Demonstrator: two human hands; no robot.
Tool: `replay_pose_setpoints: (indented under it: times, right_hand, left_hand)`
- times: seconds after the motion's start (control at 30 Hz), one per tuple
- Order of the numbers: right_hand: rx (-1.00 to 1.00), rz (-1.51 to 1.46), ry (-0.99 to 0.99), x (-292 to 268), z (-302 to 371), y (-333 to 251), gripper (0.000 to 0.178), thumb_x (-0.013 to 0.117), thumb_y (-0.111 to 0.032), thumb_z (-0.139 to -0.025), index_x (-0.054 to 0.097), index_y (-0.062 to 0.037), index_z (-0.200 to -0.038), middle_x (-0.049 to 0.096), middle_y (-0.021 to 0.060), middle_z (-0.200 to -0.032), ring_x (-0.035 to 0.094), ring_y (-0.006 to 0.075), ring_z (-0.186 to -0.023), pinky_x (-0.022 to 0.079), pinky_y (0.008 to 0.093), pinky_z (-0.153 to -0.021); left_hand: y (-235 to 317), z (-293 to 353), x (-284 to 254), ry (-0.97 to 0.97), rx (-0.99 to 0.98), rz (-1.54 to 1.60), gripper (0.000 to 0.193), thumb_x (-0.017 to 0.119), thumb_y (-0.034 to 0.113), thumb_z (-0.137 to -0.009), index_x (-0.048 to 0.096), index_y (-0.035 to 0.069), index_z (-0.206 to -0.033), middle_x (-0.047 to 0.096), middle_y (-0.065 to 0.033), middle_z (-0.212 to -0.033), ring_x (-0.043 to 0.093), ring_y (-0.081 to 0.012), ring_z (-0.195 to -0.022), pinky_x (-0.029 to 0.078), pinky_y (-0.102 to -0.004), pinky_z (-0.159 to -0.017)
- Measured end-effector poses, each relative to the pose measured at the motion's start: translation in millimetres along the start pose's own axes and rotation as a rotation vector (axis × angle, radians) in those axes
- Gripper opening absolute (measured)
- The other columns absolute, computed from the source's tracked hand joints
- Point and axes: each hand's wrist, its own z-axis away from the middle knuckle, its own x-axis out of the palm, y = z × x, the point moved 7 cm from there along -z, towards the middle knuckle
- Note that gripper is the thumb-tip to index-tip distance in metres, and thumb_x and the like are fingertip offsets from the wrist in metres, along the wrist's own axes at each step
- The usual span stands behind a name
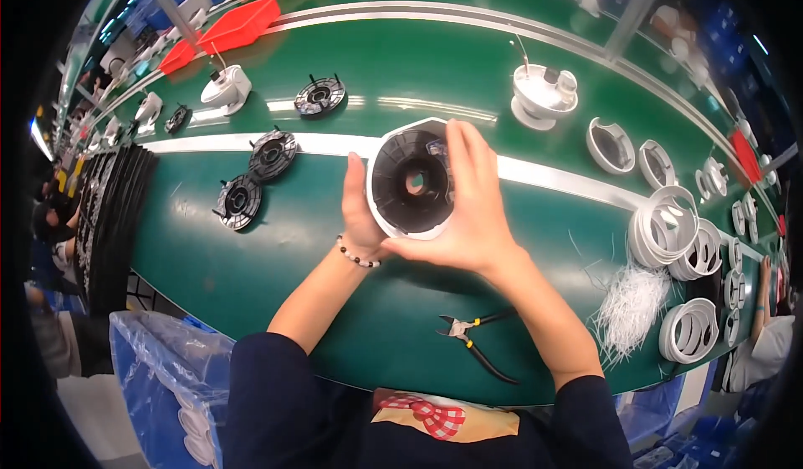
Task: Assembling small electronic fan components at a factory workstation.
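Observation:
Between both hands I hold a white round housing (386, 215) with a black ribbed funnel-like inside (400, 193) and a small hole at its centre. My left hand (363, 210) grips its left side, a beaded bracelet at the wrist. Wrapped over the right rim is my right hand (470, 206), its thumb along the lower edge. A pair of cutting pliers (477, 344) with black and yellow handles lies below on the green bench, apart from both hands. Black round parts (239, 201) with prongs rest to the left; another (320, 97) sits farther back.
White ring parts (687, 330) are stacked at the right beside a heap of thin white ties (631, 310). White base assemblies (542, 95) stand on the far strip. A red tray (241, 24) is at the back left. Dark stacked trays (113, 218) and a plastic-lined blue bin (171, 377) border the left.

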Motion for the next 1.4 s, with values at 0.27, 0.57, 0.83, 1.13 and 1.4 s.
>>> replay_pose_setpoints:
  times: [0.27, 0.57, 0.83, 1.13, 1.4]
  right_hand:
    - [0.045, 0.064, -0.08, -8.6, 9.8, 4.0, 0.118, 0.081, -0.041, -0.04, 0.02, 0.006, -0.129, 0.026, 0.0241, -0.127, 0.031, 0.0393, -0.116, 0.031, 0.0435, -0.095]
    - [-0.023, -0.022, 0.023, -11.6, 15.0, 2.2, 0.114, 0.079, -0.041, -0.04, 0.025, 0.003, -0.13, 0.028, 0.0223, -0.127, 0.034, 0.038, -0.112, 0.032, 0.0437, -0.092]
    - [-0.102, -0.032, -0.037, -15.3, 17.4, 6.4, 0.111, 0.078, -0.041, -0.038, 0.029, 0.0064, -0.126, 0.031, 0.0227, -0.121, 0.036, 0.0392, -0.108, 0.033, 0.0443, -0.089]
    - [0.182, -0.22, 0.086, -31.8, 20.7, 28.4, 0.111, 0.081, -0.037, -0.045, 0.023, 0.0051, -0.13, 0.03, 0.0206, -0.127, 0.036, 0.0304, -0.117, 0.033, 0.0372, -0.096]
    - [0.172, -0.263, 0.009, -41.3, 19.8, 28.5, 0.115, 0.082, -0.038, -0.043, 0.021, 0.0052, -0.131, 0.03, 0.0217, -0.127, 0.034, 0.0321, -0.119, 0.032, 0.0388, -0.097]
  left_hand:
    - [-16.5, 1.0, 7.0, 0.039, -0.111, 0.045, 0.066, 0.034, 0.054, -0.084, 0.038, 0.001, -0.123, 0.046, -0.0143, -0.118, 0.048, -0.0245, -0.107, 0.04, -0.0366, -0.092]
    - [-13.4, 1.4, 7.9, 0.066, -0.101, -0.069, 0.059, 0.04, 0.046, -0.083, 0.039, 0.001, -0.12, 0.048, -0.0148, -0.114, 0.05, -0.0238, -0.103, 0.042, -0.036, -0.089]
    - [-23.6, -3.3, 2.4, 0.16, -0.222, -0.061, 0.063, 0.031, 0.054, -0.085, 0.043, 0.002, -0.118, 0.051, -0.0125, -0.112, 0.051, -0.021, -0.102, 0.044, -0.0341, -0.087]
    - [-30.6, -19.4, 17.3, 0.117, -0.236, -0.04, 0.06, 0.033, 0.053, -0.086, 0.042, 0.004, -0.119, 0.051, -0.0126, -0.113, 0.05, -0.0218, -0.103, 0.042, -0.0368, -0.089]
    - [-39.5, -17.5, 16.6, 0.188, -0.228, -0.039, 0.068, 0.026, 0.06, -0.084, 0.042, 0.004, -0.12, 0.05, -0.0124, -0.114, 0.05, -0.0232, -0.104, 0.043, -0.038, -0.088]
